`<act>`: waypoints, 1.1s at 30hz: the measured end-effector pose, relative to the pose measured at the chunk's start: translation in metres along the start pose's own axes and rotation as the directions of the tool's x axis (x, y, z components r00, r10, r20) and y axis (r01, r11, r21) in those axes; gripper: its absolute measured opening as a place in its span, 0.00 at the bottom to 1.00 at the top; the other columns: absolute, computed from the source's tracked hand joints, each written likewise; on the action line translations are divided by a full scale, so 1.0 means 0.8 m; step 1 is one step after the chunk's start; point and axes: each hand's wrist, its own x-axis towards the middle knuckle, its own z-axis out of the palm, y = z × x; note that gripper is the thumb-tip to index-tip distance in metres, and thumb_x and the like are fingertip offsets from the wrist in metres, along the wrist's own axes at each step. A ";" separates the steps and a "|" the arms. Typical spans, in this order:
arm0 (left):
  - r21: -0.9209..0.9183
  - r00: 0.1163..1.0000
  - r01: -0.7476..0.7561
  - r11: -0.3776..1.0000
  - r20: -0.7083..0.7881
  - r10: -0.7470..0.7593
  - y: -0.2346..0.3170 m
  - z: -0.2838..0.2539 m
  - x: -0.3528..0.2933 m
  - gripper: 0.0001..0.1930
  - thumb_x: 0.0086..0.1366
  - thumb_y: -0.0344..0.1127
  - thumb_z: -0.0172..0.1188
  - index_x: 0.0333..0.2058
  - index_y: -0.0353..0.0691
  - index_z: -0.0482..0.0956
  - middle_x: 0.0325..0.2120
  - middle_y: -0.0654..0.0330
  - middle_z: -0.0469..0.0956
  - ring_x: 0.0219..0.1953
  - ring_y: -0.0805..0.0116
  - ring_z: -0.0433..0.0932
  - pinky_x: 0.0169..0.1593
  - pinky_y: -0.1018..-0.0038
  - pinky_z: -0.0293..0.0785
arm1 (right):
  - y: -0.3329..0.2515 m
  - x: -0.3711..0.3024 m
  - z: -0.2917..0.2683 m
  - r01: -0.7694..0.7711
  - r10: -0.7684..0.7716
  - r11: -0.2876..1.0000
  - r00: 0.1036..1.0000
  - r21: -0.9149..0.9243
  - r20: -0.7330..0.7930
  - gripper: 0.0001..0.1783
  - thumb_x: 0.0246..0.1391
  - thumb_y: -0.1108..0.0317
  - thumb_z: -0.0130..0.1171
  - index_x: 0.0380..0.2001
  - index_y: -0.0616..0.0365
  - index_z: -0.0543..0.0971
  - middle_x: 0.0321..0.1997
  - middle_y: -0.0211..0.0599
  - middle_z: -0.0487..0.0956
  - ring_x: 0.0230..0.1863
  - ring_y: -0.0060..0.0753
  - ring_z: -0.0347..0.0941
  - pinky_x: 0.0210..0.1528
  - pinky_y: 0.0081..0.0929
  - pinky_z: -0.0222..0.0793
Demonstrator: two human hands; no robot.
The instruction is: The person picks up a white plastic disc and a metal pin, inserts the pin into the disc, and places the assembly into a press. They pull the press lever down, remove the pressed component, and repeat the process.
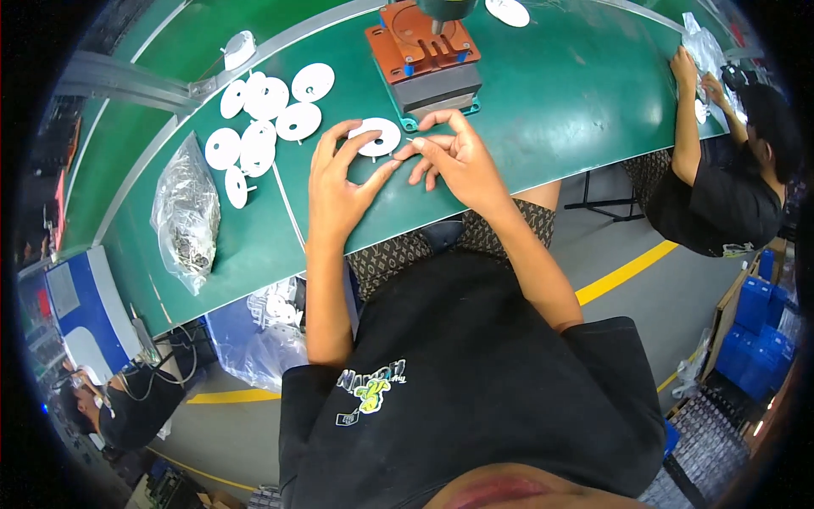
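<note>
A round white disc [387, 129] is between the two hands, near the front edge of the green counter [560, 106]. It is flat with a hole in it. From here it looks like an oval, longer from side to side, and a little peg [374, 159] pokes out below it, toward the person. I cannot tell if the disc sits on the counter or is held just above it.

The left hand [335, 187] is the nearer one. It bends around the left side of the disc, and its fingers touch the top. The thumb is spread away from them, with its tip below the right side of the disc. I cannot tell how tightly the disc is held.

The right hand [468, 165] is just to the right, so the disc lies to the left of its fingers. Its thumb and a finger are almost together, and a thin pale bit [410, 139] shows at their tips. It is too small to tell if they pinch it. The other fingers are loosely curled.

Behind the hands is an orange-topped block [407, 34]. To the left lie more white discs [267, 95], with a clear bag [182, 204] beside them.
</note>
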 end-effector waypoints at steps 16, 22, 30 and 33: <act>-0.018 0.999 -0.022 1.000 -0.031 0.021 -0.008 -0.002 -0.005 0.16 0.50 0.37 0.71 0.39 0.44 0.82 0.47 0.58 0.76 0.49 0.56 0.74 0.52 0.64 0.70 | 0.010 -0.003 -0.004 0.063 -0.064 0.994 0.998 -0.095 -0.008 0.10 0.58 0.76 0.57 0.42 0.68 0.74 0.38 0.41 0.81 0.37 0.24 0.77 0.37 0.19 0.73; 0.000 0.999 -0.030 1.000 -0.037 0.030 -0.004 -0.008 -0.005 0.15 0.50 0.34 0.70 0.39 0.42 0.82 0.47 0.56 0.76 0.50 0.56 0.75 0.53 0.66 0.70 | 0.006 -0.007 0.004 0.112 -0.112 0.980 0.994 -0.163 0.010 0.16 0.57 0.78 0.57 0.49 0.71 0.74 0.43 0.42 0.80 0.37 0.25 0.78 0.41 0.21 0.74; -0.034 0.999 -0.031 0.999 -0.040 0.030 -0.005 -0.008 -0.005 0.15 0.51 0.35 0.69 0.39 0.43 0.82 0.47 0.57 0.76 0.50 0.56 0.74 0.54 0.65 0.69 | 0.008 -0.008 0.016 0.271 -0.295 0.852 0.955 -0.448 0.015 0.12 0.56 0.76 0.59 0.44 0.66 0.80 0.40 0.39 0.81 0.37 0.23 0.77 0.37 0.19 0.72; -0.036 0.999 -0.030 0.999 -0.038 0.029 -0.005 -0.008 -0.006 0.14 0.51 0.35 0.69 0.38 0.43 0.82 0.46 0.57 0.76 0.50 0.56 0.74 0.54 0.64 0.70 | 0.002 -0.003 0.024 0.380 -0.452 0.714 0.892 -0.588 0.028 0.07 0.55 0.76 0.60 0.38 0.64 0.83 0.35 0.38 0.80 0.34 0.24 0.76 0.34 0.19 0.70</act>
